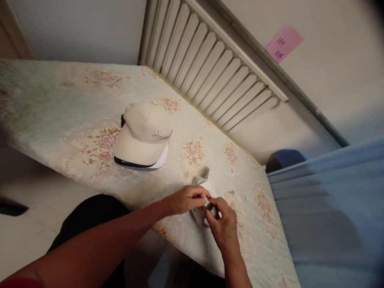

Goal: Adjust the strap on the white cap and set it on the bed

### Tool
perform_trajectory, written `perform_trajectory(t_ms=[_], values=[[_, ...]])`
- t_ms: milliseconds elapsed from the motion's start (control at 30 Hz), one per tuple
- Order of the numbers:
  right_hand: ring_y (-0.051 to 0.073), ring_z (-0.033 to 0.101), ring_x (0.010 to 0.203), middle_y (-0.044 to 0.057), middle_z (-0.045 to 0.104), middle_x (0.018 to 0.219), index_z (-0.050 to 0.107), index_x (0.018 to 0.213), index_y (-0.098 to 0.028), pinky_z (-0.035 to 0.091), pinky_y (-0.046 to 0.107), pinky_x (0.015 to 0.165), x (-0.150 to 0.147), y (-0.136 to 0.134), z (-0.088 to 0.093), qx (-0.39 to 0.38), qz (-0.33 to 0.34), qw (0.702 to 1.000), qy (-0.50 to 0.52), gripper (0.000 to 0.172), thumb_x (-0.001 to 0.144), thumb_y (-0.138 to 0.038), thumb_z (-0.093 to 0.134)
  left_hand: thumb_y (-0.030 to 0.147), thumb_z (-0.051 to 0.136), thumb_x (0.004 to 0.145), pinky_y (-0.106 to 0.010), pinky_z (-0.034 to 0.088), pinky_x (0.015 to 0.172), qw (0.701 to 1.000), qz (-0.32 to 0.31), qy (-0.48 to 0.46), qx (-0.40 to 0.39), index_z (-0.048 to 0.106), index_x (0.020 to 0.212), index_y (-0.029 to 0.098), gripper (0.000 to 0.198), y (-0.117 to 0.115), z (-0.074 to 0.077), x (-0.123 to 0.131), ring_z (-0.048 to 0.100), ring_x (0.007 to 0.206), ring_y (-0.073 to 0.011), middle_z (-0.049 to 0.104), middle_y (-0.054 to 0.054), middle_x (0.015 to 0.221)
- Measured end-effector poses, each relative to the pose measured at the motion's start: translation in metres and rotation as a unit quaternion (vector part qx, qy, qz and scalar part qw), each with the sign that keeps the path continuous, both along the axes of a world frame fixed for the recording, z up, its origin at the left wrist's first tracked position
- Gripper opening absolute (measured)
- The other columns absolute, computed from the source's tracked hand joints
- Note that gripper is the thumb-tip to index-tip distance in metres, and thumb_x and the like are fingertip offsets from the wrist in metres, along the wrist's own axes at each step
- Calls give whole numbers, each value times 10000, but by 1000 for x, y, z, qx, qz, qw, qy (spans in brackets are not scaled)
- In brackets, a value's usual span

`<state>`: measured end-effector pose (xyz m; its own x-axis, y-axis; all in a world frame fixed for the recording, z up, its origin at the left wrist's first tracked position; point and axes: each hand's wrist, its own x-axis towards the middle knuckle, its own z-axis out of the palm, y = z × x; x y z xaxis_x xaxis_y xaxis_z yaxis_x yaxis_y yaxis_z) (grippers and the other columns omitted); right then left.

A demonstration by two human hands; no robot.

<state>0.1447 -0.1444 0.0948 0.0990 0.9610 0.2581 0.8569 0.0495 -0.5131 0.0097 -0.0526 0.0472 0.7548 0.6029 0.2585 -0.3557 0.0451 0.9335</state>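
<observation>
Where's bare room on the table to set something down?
Largest: floral tablecloth left of the stacked caps, toward the grey wall. Smaller: between the right hand and the blue curtain. Crowded: near edge, where that hand and the left hand hold a pale fabric item.

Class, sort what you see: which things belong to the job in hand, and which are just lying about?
In hand:
- pale fabric item, pinched by left hand and right hand

Just about:
- stacked caps, untouched
- pink note
- blue curtain
</observation>
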Motion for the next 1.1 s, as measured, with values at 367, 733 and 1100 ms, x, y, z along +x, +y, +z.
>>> perform_trajectory(t_ms=[367,733,1100], values=[[110,465,545,-42,562,631,619,793,-203,353,236,534,17,-11,4,-62,-72,995,33,56,741,-223,614,188,502,765,-243,455,648,997,-4,10,-73,533,712,138,79,13,0,-5,564,613,-81,647,-48,961],[137,515,678,-33,599,738,622,968,-224,384,250,635,19,-13,9,-159,-25,971,175,289,685,-189,668,68,479,698,-204,415,605,976,-15,125,176,615,1028,178,373,9,-7,0,563,671,-103,598,-10,860],[185,572,748,18,655,761,656,848,-190,414,295,706,42,-22,3,-210,16,957,200,144,778,-297,588,167,481,660,-199,348,497,982,-58,163,74,592,739,161,137,30,-4,-8,457,534,-85,524,36,657]])
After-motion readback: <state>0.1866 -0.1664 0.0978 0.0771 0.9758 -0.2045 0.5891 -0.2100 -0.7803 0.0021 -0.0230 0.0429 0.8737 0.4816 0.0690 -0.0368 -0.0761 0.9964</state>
